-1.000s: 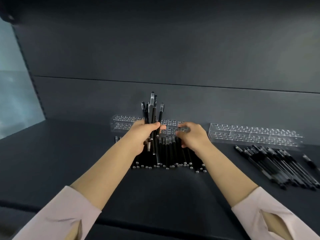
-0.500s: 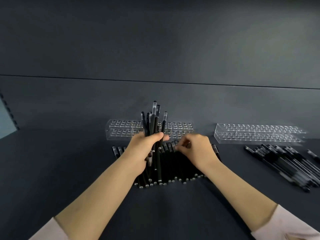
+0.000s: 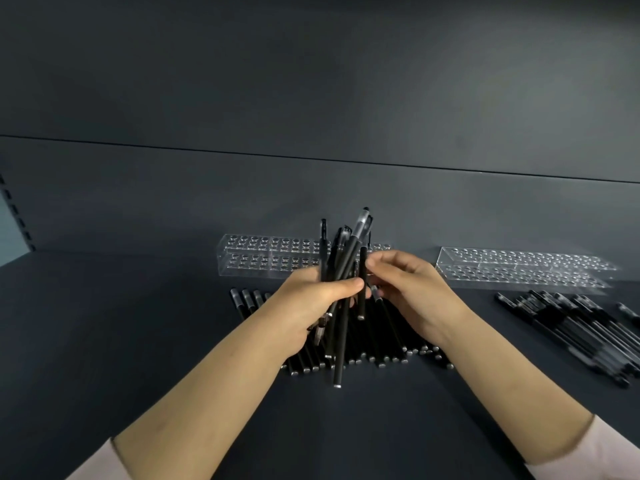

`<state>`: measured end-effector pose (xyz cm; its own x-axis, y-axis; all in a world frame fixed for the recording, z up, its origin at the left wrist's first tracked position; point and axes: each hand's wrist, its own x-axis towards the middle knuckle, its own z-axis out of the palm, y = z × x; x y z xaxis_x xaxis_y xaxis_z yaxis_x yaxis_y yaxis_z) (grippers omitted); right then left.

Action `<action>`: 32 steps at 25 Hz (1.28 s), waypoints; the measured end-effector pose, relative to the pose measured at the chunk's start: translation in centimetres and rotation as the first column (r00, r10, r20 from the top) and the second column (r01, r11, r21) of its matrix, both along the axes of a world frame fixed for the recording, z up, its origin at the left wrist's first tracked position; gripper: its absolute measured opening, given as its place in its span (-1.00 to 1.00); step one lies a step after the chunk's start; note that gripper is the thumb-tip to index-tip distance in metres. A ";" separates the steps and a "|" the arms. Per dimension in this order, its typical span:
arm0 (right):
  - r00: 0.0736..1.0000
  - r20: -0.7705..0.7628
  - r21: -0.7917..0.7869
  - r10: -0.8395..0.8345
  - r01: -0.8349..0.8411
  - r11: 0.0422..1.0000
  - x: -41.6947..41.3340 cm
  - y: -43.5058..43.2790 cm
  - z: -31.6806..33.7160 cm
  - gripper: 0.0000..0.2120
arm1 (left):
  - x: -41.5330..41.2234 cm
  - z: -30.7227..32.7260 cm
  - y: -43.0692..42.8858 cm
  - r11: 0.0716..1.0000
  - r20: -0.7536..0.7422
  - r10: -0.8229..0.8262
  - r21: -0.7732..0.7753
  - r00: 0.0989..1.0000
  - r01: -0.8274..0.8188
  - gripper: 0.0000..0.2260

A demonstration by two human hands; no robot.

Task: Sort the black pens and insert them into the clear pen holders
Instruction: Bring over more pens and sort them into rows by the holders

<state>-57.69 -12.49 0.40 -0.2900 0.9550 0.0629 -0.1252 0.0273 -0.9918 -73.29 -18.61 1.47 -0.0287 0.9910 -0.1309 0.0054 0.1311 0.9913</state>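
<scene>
My left hand grips an upright bundle of black pens above a row of black pens lying flat on the dark shelf. My right hand pinches one black pen and holds it against the bundle. Behind the hands stands a clear pen holder with rows of holes, partly hidden by the bundle. A second clear pen holder stands at the right.
Another heap of black pens lies at the right, in front of the second holder. The dark back wall rises just behind both holders. A slotted upright runs along the left edge.
My right hand has risen from the flat row with one pen and brought it to the bundle. The bundle in my left hand has shifted slightly right.
</scene>
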 end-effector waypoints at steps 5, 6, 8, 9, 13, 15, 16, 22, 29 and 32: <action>0.983 -0.179 -0.067 0.052 -0.065 0.996 -0.2 -0.6 0.6 -0.83 | 0.5 -0.2 -0.2 0.998 -0.033 -0.025 0.052 0.999 0.027 -0.90; 0.985 -0.170 -0.058 0.014 -0.024 0.998 -0.1 -0.6 0.7 -0.83 | 0.5 -0.2 -0.2 0.999 -0.017 -0.010 0.051 1.000 0.011 -0.91; 0.995 0.005 0.016 -0.102 0.102 0.995 0.7 -0.2 0.8 -0.83 | 0.3 -0.1 -0.1 0.999 -0.006 0.025 0.022 1.000 -0.025 -0.91; 0.969 0.181 0.095 -0.166 0.151 0.984 1.3 0.0 0.8 -0.81 | 0.0 0.0 -0.1 0.999 -0.007 0.033 -0.005 0.999 -0.033 -0.89; 0.770 0.600 0.244 -0.218 0.083 0.966 2.8 0.0 0.5 -0.81 | -0.6 0.4 0.0 0.996 0.027 0.045 -0.078 0.999 -0.043 -0.84; 0.701 0.689 0.224 -0.182 0.033 0.974 2.7 -0.2 0.5 -0.85 | -0.6 0.6 -0.1 0.997 0.076 0.049 -0.064 0.996 -0.044 -0.84; 0.659 0.732 0.219 -0.174 0.014 0.976 2.6 -0.2 0.4 -0.87 | -0.6 0.6 -0.1 0.997 0.113 0.061 -0.058 0.992 -0.055 -0.84; 0.591 0.766 0.330 -0.252 -0.025 0.944 2.5 -0.1 -0.1 -0.94 | -0.6 0.4 0.2 0.976 0.234 0.205 -0.116 0.950 -0.182 -0.88; 0.891 0.433 0.069 0.136 -0.183 0.981 0.7 -1.8 0.7 -0.91 | -0.5 0.0 0.8 0.947 0.472 0.314 -0.100 0.824 -0.304 -0.91; 0.912 0.359 0.034 0.199 -0.226 0.974 0.2 -1.9 0.4 -0.85 | -0.4 0.3 0.6 0.955 0.482 0.292 -0.100 0.826 -0.280 -0.93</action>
